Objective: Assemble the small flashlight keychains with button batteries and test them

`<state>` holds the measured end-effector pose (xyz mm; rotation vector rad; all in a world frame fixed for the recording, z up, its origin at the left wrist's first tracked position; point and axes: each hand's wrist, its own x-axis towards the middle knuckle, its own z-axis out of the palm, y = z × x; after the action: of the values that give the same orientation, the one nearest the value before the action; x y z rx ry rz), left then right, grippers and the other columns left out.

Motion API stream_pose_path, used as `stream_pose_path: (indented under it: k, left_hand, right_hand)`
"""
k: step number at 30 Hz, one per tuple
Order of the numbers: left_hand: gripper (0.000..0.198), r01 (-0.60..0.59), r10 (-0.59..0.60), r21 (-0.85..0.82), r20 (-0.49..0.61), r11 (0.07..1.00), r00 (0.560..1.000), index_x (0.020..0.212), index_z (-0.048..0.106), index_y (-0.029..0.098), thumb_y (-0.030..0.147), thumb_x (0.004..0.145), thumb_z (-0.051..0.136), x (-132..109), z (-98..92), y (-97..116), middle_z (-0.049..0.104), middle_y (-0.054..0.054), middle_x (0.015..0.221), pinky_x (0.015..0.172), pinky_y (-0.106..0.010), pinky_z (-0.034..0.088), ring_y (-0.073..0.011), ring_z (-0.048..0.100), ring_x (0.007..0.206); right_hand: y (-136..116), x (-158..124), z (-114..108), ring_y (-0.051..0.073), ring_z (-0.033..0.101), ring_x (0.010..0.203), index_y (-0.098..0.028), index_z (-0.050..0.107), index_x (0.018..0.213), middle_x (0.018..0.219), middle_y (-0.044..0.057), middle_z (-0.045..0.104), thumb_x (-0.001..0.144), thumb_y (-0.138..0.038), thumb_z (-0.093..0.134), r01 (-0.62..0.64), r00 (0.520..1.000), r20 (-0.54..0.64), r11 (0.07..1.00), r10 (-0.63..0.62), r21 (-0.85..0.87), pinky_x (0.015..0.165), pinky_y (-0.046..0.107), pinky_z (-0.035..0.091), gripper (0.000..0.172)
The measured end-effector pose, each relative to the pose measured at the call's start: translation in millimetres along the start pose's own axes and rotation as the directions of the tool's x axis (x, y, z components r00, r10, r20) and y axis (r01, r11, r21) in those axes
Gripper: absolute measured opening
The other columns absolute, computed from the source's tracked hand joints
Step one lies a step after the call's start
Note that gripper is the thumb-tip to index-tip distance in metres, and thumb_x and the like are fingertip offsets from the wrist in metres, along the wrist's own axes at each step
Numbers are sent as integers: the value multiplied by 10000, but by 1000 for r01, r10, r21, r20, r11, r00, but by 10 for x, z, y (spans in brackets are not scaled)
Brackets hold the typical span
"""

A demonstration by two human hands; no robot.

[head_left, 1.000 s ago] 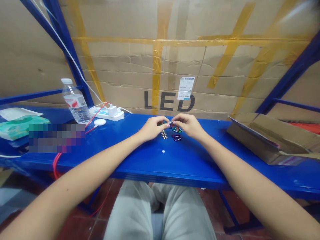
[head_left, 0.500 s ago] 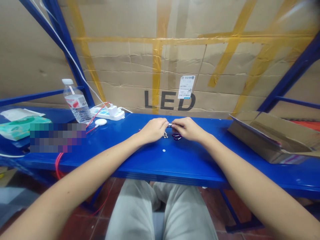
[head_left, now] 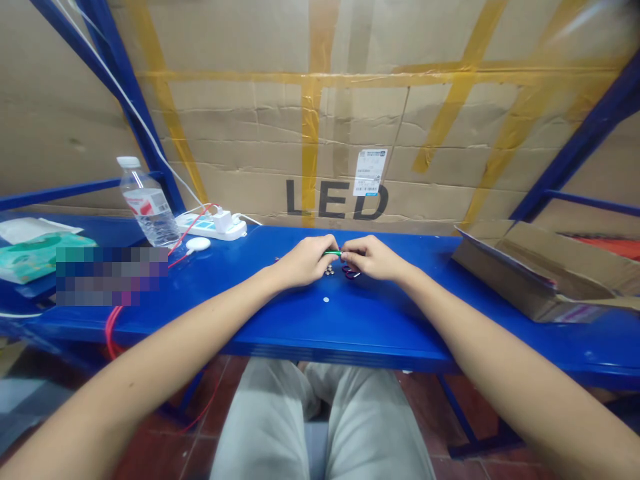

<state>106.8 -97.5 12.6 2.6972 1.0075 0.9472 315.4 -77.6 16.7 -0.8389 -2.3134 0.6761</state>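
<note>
My left hand (head_left: 306, 260) is closed in a pinch on a slim green piece (head_left: 333, 253) that looks metallic. From the other side, the fingertips of my right hand (head_left: 373, 259) close on its end. Its full shape is hidden by the fingers. Under the hands, several small shiny metal pieces (head_left: 329, 271) lie on the blue table (head_left: 320, 327). Beside them, below my right fingers, is a dark purple looped clip (head_left: 349, 271), partly covered. A small white round dot (head_left: 326, 300) shows on the tabletop nearer to me.
An open cardboard box (head_left: 520, 287) stands at the right. On the left are a water bottle (head_left: 149, 210), a power strip (head_left: 235, 231), a white round disc (head_left: 198, 244) with a red cable, and a tissue pack (head_left: 45, 257). A large taped carton (head_left: 240, 153) stands behind the table.
A silvery piece showed between my fingertips before; now a green length shows there. My hands stay in nearly the same place, and the view has shifted slightly.
</note>
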Motion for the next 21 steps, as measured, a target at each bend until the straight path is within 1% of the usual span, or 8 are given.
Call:
stream_pose_path:
  k: [2, 5, 7, 11, 14, 17, 19, 21]
  left_hand:
    - [88, -41, 41, 5, -5, 999, 999, 950, 567, 184, 206, 945, 482, -8, 5, 0, 687, -72, 943, 754, -324, 469, -206, 635, 858]
    - [84, -80, 80, 31, -12, 996, 997, 940, 549, 184, 211, 948, 471, -18, 17, 13, 664, -78, 943, 773, -333, 463, -211, 619, 868]
    - [99, -58, 59, 33, -16, 998, 998, 940, 541, 185, 235, 959, 457, -20, 22, 31, 658, -76, 924, 768, -341, 458, -214, 614, 852]
    - [149, 16, -17, -9, -17, 1000, 1000, 939, 529, 195, 246, 987, 398, -11, 30, 53, 647, -57, 865, 731, -336, 452, -203, 606, 799]
    - [112, -20, 19, -22, -36, 1000, 999, 910, 532, 193, 219, 964, 438, -3, 45, 38, 645, -58, 874, 744, -330, 455, -197, 604, 813]
    - [91, -66, 63, -32, -77, 997, 995, 867, 541, 192, 196, 937, 482, 3, 65, 8, 648, -58, 882, 774, -329, 463, -192, 602, 834]
    - [77, -76, 72, -35, -98, 997, 993, 859, 545, 191, 184, 923, 501, 8, 77, -8, 649, -57, 885, 778, -328, 467, -189, 601, 838]
    - [61, -80, 75, -37, -108, 996, 991, 856, 544, 190, 177, 910, 518, 12, 82, -13, 649, -57, 891, 780, -327, 469, -188, 600, 842]
  right_hand:
    - [-7, -2, -1, 109, 439, 480, -184, 513, 614, 510, -24, 524, 852, -364, 556, -39, 999, 24, 996, 37, 83, 503, 247, 339, 301]
    - [-17, -4, -10, 102, 415, 446, -188, 503, 617, 487, -35, 496, 842, -400, 575, -65, 997, 51, 984, 57, 166, 473, 248, 327, 318]
    - [-24, -4, -17, 98, 411, 448, -186, 501, 609, 483, -35, 492, 836, -404, 589, -62, 997, 45, 982, 55, 176, 471, 246, 324, 327]
    - [-26, -5, -25, 95, 417, 460, -177, 526, 610, 481, -35, 496, 821, -377, 606, -51, 999, 11, 988, 50, 143, 474, 241, 324, 302]
    - [-11, -5, -27, 94, 416, 450, -177, 522, 587, 469, -34, 494, 808, -379, 624, -57, 998, 14, 989, 56, 140, 462, 238, 313, 316]
    - [6, -1, -31, 94, 418, 432, -179, 522, 577, 460, -28, 503, 794, -404, 655, -74, 997, 52, 975, 64, 211, 451, 239, 317, 340]
    - [12, 3, -37, 97, 422, 421, -178, 536, 590, 456, -26, 509, 785, -420, 670, -88, 995, 77, 961, 70, 260, 445, 242, 327, 339]
    - [11, 6, -43, 97, 421, 417, -178, 538, 590, 452, -27, 507, 776, -421, 682, -95, 994, 84, 958, 75, 270, 442, 242, 327, 338]
